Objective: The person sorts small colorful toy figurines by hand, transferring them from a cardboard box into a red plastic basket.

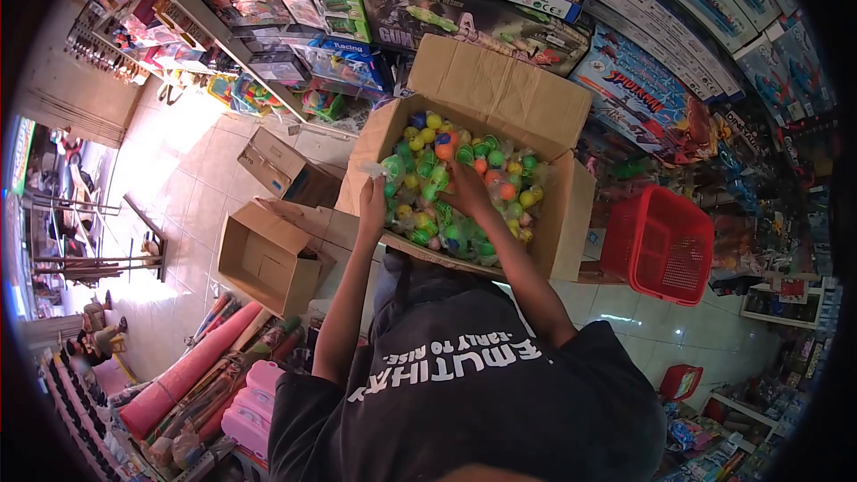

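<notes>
An open cardboard box fills the centre of the frame, packed with bagged coloured balls. A red basket sits to its right. The left hand clasps the box's left rim. The right hand lies among the balls, and I cannot tell its grip.

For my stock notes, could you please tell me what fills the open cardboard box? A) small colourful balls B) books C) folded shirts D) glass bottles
A: the cardboard box is packed with green, yellow and orange balls, and the right hand rests among them.
</notes>
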Motion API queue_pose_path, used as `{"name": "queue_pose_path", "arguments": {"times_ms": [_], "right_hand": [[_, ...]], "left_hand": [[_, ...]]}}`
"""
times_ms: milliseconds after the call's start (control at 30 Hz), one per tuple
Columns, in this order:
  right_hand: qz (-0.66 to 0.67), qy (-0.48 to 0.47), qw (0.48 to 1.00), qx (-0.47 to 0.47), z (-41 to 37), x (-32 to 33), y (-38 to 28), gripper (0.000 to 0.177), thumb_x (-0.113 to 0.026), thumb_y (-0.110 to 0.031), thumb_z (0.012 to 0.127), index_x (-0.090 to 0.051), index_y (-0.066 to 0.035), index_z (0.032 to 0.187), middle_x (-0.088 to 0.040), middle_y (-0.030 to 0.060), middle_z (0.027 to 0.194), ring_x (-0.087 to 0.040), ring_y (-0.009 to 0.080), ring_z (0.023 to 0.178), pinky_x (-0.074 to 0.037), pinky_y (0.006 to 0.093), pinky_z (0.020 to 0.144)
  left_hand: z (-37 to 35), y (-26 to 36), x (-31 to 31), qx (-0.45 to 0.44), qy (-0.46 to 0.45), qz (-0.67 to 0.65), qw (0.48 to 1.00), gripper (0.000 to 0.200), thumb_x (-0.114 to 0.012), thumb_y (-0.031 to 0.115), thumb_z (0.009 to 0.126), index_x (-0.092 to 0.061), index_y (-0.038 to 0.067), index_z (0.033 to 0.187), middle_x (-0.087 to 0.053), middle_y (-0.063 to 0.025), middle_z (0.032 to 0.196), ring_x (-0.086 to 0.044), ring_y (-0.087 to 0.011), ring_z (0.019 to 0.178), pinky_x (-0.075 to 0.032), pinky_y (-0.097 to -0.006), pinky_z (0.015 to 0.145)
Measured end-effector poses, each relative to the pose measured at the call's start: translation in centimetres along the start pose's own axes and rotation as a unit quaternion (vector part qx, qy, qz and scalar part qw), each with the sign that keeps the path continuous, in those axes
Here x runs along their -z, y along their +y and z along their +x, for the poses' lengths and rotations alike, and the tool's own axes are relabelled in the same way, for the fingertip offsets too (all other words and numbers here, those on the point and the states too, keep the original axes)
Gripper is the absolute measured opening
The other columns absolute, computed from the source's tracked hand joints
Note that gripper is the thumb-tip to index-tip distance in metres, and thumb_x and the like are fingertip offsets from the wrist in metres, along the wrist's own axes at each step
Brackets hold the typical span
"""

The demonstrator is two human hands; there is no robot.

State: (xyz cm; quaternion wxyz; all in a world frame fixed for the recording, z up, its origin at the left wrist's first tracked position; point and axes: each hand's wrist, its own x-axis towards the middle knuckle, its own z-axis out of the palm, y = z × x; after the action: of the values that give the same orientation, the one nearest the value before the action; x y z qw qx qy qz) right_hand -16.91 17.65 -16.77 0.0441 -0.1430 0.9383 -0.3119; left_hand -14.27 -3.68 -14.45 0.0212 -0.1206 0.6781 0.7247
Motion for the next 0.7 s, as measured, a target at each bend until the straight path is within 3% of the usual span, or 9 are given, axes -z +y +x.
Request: {"name": "queue_pose_path", "arguments": {"times_ms": [67, 267, 367, 500, 600, 667, 700], "right_hand": [[0.02, 0.022, 0.999, -0.02, -0.5, -0.1, -0.7, 0.066, -0.07, -0.031, 0.069, -0.038, -0.011, 0.123, -0.049, 0.0142, 0.106, -0.05, 0.0303, 0.1, -0.043, 0.04, 0.08], [0.031, -0.04, 0.998, -0.03, -0.8, 1.0, -2.1, 0.057, -0.072, -0.023, 0.068, -0.042, -0.016, 0.116, -0.047, 0.0132, 0.102, -0.05, 0.0306, 0.098, -0.042, 0.0394, 0.078], [0.082, 0.016, 0.996, 0.012, -1.0, -0.2, -1.7, 0.049, -0.071, -0.016, 0.067, -0.044, -0.014, 0.108, -0.047, 0.0113, 0.102, -0.051, 0.0302, 0.096, -0.042, 0.0392, 0.077], [0.11, 0.014, 0.993, 0.028, -1.3, -0.5, -1.3, 0.044, -0.07, -0.012, 0.067, -0.044, -0.012, 0.102, -0.048, 0.0104, 0.101, -0.05, 0.03, 0.097, -0.041, 0.0393, 0.078], [0.112, -0.006, 0.994, 0.014, -1.7, 0.2, -1.8, 0.04, -0.069, -0.01, 0.068, -0.043, -0.011, 0.099, -0.049, 0.0106, 0.098, -0.051, 0.0301, 0.097, -0.041, 0.0394, 0.077], [0.089, 0.028, 0.996, -0.01, -2.7, 0.6, -2.6, 0.039, -0.067, -0.01, 0.07, -0.043, -0.009, 0.102, -0.051, 0.0125, 0.097, -0.052, 0.0314, 0.095, -0.042, 0.0384, 0.074], [0.087, 0.032, 0.996, -0.014, -3.2, 0.8, -3.0, 0.039, -0.067, -0.01, 0.07, -0.043, -0.009, 0.102, -0.051, 0.0125, 0.097, -0.052, 0.0314, 0.095, -0.042, 0.0384, 0.074]], "left_hand": [[-0.5, 1.0, -0.7, -0.036, 0.044, 0.059, 0.997, 0.035, -0.038, 0.026, 0.093, -0.052, -0.005, 0.1, -0.056, -0.0095, 0.088, -0.051, -0.0153, 0.08, -0.04, -0.0266, 0.073], [-1.1, 1.0, -0.2, -0.072, 0.025, 0.147, 0.986, 0.036, -0.038, 0.027, 0.093, -0.052, -0.006, 0.088, -0.053, -0.0089, 0.071, -0.049, -0.0149, 0.069, -0.04, -0.0291, 0.064], [-0.8, 0.5, -0.1, -0.073, 0.032, 0.133, 0.988, 0.035, -0.039, 0.026, 0.093, -0.051, -0.006, 0.086, -0.051, -0.0085, 0.067, -0.048, -0.0149, 0.064, -0.039, -0.0304, 0.06], [-1.0, 1.1, -0.2, -0.072, 0.038, 0.084, 0.993, 0.035, -0.038, 0.026, 0.093, -0.052, -0.006, 0.086, -0.051, -0.0084, 0.068, -0.047, -0.0149, 0.065, -0.039, -0.031, 0.06], [-0.5, 0.9, 0.1, -0.066, 0.009, 0.134, 0.989, 0.034, -0.037, 0.026, 0.094, -0.051, -0.005, 0.094, -0.055, -0.0109, 0.079, -0.05, -0.0166, 0.074, -0.04, -0.0307, 0.068], [-0.8, 1.3, -0.5, -0.118, 0.005, 0.08, 0.99, 0.037, -0.035, 0.027, 0.094, -0.048, -0.005, 0.11, -0.055, -0.0134, 0.098, -0.05, -0.0182, 0.089, -0.04, -0.0298, 0.079], [-0.8, 1.6, -0.5, -0.119, 0.001, 0.079, 0.99, 0.037, -0.035, 0.027, 0.094, -0.048, -0.005, 0.11, -0.055, -0.0134, 0.098, -0.05, -0.0182, 0.089, -0.04, -0.0298, 0.079]]}}
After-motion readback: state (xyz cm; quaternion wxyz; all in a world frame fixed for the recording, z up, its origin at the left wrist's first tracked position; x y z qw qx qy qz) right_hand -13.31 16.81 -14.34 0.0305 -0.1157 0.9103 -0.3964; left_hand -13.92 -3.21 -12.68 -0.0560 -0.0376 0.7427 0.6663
